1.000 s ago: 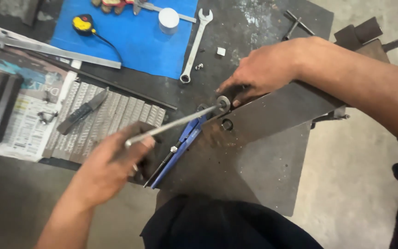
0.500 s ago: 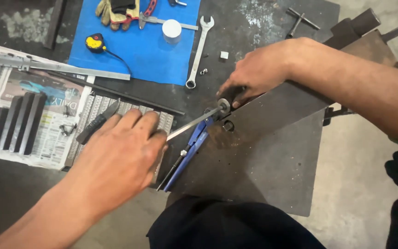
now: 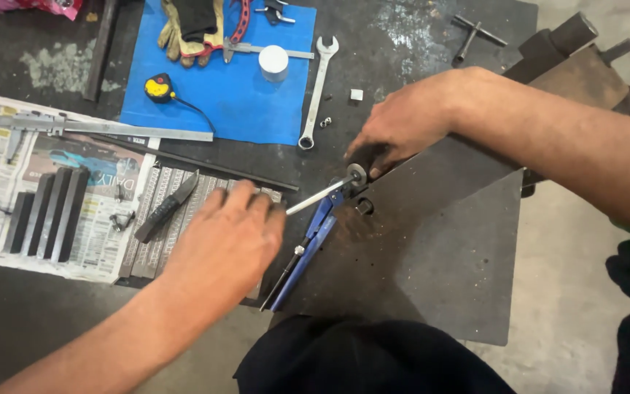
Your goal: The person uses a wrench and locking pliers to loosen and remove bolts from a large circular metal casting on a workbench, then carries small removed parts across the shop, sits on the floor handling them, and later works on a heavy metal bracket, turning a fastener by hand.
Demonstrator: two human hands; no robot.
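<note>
My left hand is closed around the handle end of a silver wrench whose head sits on a bolt with a washer at the edge of a dark steel plate. My right hand rests on the plate's upper edge, with its fingers pressed around the bolt. Blue-handled locking pliers clamp the plate's left edge just below the wrench. The wrench's grip is hidden under my left palm.
A blue mat carries a combination spanner, a yellow tape measure, gloves and a white cap. Newspaper at left holds dark metal bars and a long caliper. A knife lies on ribbed sheet.
My left hand has swung the wrench handle upward, from low at the plate's left corner toward the ribbed sheet. My right hand has stayed on the bolt.
</note>
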